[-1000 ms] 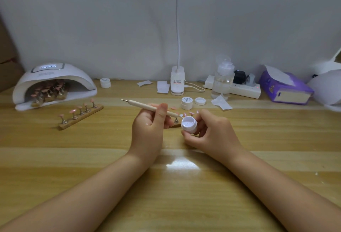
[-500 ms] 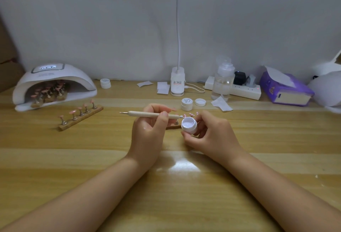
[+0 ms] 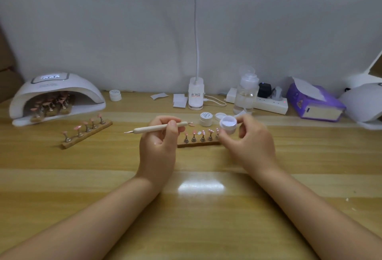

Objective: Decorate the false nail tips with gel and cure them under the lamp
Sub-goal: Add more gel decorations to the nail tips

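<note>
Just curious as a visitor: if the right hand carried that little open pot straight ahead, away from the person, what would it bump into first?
Probably the loose white lid just beyond the right hand and its gel pot, though depth is unclear.

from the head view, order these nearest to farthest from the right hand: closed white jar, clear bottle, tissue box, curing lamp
From the right hand:
1. Closed white jar, just left of the hand, behind the nail stand.
2. Clear bottle, behind the hand toward the wall.
3. Tissue box, far right at the back.
4. Curing lamp, far left, across the table.
</note>
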Available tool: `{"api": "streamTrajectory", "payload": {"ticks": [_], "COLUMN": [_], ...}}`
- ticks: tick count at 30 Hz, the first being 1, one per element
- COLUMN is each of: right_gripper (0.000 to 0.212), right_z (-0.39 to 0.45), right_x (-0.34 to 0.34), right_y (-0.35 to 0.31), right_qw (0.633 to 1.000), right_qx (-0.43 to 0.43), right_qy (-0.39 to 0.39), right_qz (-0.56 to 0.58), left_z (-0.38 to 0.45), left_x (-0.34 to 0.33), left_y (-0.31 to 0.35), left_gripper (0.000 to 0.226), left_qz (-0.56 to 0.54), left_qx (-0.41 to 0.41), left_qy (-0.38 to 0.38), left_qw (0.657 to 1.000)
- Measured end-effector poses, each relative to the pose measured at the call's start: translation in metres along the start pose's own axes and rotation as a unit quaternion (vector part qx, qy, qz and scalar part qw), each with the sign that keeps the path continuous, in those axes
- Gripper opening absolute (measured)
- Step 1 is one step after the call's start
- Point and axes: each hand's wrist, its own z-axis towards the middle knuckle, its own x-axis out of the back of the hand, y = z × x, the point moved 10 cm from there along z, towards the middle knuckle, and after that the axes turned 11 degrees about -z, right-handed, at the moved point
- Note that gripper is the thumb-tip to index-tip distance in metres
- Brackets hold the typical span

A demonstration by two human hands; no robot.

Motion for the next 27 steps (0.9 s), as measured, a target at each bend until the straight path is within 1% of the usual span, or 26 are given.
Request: {"api": "streamTrajectory", "payload": {"ticks": [1,4,6,9,12,13,14,16,17,18,20,23,24,25,27], "right_gripper": [0.026,0.036,0.039,0.041,0.056,0.06,0.058,0.038,0.027,0.02,0.019,0.025,0.026,0.027,0.028], "right_z": [0.005,0.009,0.006,0.007,0.005,0.006,0.009,0.013,0.012,0.009,0.001,-0.008,-0.011,-0.013,-0.017], "right_x": [0.0,-0.013,-0.02,-0.029,-0.03,-0.026,-0.019,0.003,0.011,0.015,0.01,-0.022,-0.031,-0.038,-0.046], "right_y": [0.012,0.05,0.062,0.063,0.059,0.054,0.044,0.011,-0.005,-0.021,-0.046,-0.056,-0.056,-0.056,-0.057], "right_qw": [0.999,0.979,0.965,0.958,0.949,0.955,0.967,0.992,0.996,0.996,0.992,0.98,0.977,0.974,0.967], "right_qx": [-0.027,-0.121,-0.157,-0.149,-0.148,-0.141,-0.118,-0.034,0.006,0.041,0.087,0.087,0.082,0.08,0.103], "right_qy": [-0.007,-0.09,-0.131,-0.163,-0.184,-0.169,-0.132,-0.034,-0.004,0.007,-0.016,-0.12,-0.143,-0.158,-0.16], "right_qz": [-0.029,-0.14,-0.166,-0.182,-0.208,-0.201,-0.182,-0.119,-0.09,-0.076,-0.088,-0.132,-0.137,-0.142,-0.169], "left_z": [0.001,0.002,0.002,0.002,0.002,0.002,0.002,0.002,0.002,0.002,0.002,0.001,0.001,0.001,0.002], "left_x": [0.002,0.004,0.004,0.004,0.004,0.004,0.004,0.004,0.004,0.003,0.002,0.002,0.002,0.003,0.004], "left_y": [-0.001,-0.004,-0.005,-0.006,-0.008,-0.008,-0.008,-0.007,-0.006,-0.006,-0.003,-0.001,0.0,0.0,0.0], "left_gripper": [0.015,0.016,0.016,0.016,0.016,0.016,0.016,0.017,0.017,0.016,0.015,0.015,0.015,0.015,0.014], "left_qz": [-0.002,-0.007,-0.011,-0.014,-0.015,-0.016,-0.015,-0.017,-0.019,-0.022,-0.029,-0.035,-0.035,-0.036,-0.032], "left_qx": [0.003,0.011,0.014,0.018,0.021,0.023,0.022,0.02,0.019,0.017,0.012,0.009,0.008,0.008,0.008], "left_qy": [0.006,0.016,0.015,0.013,0.014,0.013,0.012,0.011,0.011,0.013,0.014,0.019,0.022,0.024,0.027], "left_qw": [1.0,1.0,1.0,1.0,1.0,1.0,1.0,1.0,1.0,1.0,0.999,0.999,0.999,0.999,0.999]}}
